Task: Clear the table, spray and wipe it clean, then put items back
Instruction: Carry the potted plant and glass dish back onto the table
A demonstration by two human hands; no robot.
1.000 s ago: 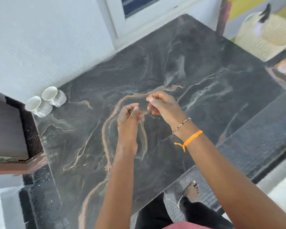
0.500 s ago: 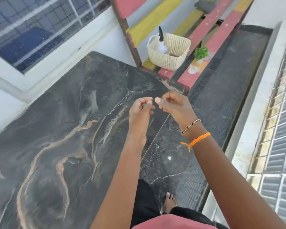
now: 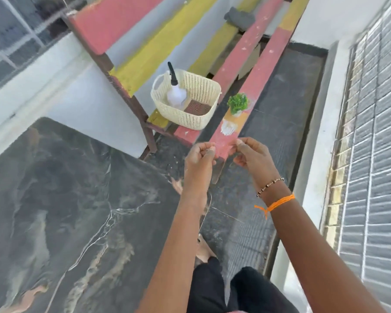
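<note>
The dark marble table [image 3: 66,211] fills the lower left, and its surface is bare. A cream woven basket [image 3: 190,123] stands on the painted bench [image 3: 257,82] beyond the table, holding a white spray bottle [image 3: 176,96] with a black nozzle and a brown pad [image 3: 198,108]. Next to the basket is a small green plant [image 3: 237,103] in a white pot. A grey cloth [image 3: 239,18] lies farther along the bench. My left hand [image 3: 200,157] and my right hand [image 3: 251,154] hover close together over the bench's near end, fingertips pinched, with nothing visible in them.
The red and yellow bench slats run away to the upper right. A white wall and window lie to the left, and a grey brick-pattern wall to the right. Dark tiled floor and my legs and bare foot [image 3: 203,251] show below.
The view has swung right from the table toward the bench, and the two white cups have left the frame. Both hands stayed pinched and moved from over the table to the bench end.
</note>
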